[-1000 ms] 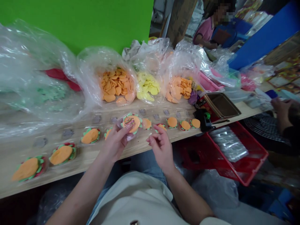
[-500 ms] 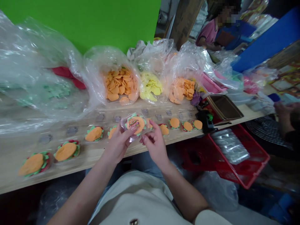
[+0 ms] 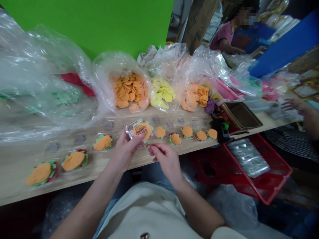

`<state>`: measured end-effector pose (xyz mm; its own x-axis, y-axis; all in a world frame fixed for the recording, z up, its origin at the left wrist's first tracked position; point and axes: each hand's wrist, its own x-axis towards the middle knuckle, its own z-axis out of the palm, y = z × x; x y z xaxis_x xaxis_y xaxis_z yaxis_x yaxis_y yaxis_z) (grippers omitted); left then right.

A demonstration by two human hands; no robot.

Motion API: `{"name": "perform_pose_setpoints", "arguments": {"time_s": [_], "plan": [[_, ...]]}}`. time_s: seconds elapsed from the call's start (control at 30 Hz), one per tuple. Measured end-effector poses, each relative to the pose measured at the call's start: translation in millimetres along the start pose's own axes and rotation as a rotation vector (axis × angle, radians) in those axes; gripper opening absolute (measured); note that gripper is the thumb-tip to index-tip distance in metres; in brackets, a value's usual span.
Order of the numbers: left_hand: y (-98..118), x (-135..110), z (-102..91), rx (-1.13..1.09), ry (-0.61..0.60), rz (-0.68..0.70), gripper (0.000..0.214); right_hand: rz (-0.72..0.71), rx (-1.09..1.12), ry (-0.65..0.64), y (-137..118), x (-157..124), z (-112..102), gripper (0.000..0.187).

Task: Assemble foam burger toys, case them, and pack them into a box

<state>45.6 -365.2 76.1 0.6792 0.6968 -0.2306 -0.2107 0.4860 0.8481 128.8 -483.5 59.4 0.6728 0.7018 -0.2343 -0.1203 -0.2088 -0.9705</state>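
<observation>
My left hand [image 3: 126, 148] grips a clear plastic box [image 3: 129, 130], its thumb across the front. Inside the box lies an orange bun-shaped piece [image 3: 150, 130] with green edges showing, and a burger sticker [image 3: 140, 129] is on top. Just right of and below the box, my right hand [image 3: 167, 160] has its fingers drawn together; whatever is between them, if anything, is too small to make out. Along the bench stand several open clear boxes with burger-like stacks, among them one [image 3: 74, 160] to the left and one [image 3: 186, 131] to the right.
Clear bags of orange pieces [image 3: 131, 89], yellow pieces [image 3: 161, 91] and green pieces [image 3: 66, 98] line the back of the bench. A black tape dispenser [image 3: 222, 131] and a brown tin [image 3: 243, 114] are at right. Below is a red crate [image 3: 280, 181]. Another person's hand [image 3: 296, 105] is far right.
My right hand has come off the box's right side and moved slightly down, its fingers drawing together. The left hand still holds the box. The co-worker's hand at far right has moved up.
</observation>
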Motion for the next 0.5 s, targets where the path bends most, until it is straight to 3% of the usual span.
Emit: {"name": "perform_pose_setpoints", "arguments": {"time_s": [0.1, 0.2, 0.3, 0.4, 0.43, 0.5], "plan": [[2.2, -4.9, 1.0, -0.013, -0.011, -0.004, 0.047, 0.053, 0.239, -0.071, -3.7, 9.6, 14.9, 0.021], [6.7, -12.1, -2.9, -0.043, -0.039, -0.016, 0.049, -0.034, 0.274, -0.114, -0.8, 17.9, 24.3, 0.021], [12.3, -22.8, -21.9, -0.058, 0.022, -0.030, 0.047, -0.055, 0.102, -0.382, 3.8, 20.6, 35.5, 0.024], [26.2, -30.3, -74.3, -0.064, 0.249, -0.002, 0.043, -0.119, -0.368, -0.804, 10.1, 15.5, 51.5, 0.020], [35.6, -31.3, -101.6, -0.033, 0.374, 0.032, 0.039, -0.183, -0.557, -0.891, 13.2, 13.4, 56.4, 0.017], [63.3, -33.8, -167.9, 0.099, 0.675, 0.134, 0.028, -0.254, -0.789, -0.926, 20.8, 11.4, 63.6, 0.016]]}}
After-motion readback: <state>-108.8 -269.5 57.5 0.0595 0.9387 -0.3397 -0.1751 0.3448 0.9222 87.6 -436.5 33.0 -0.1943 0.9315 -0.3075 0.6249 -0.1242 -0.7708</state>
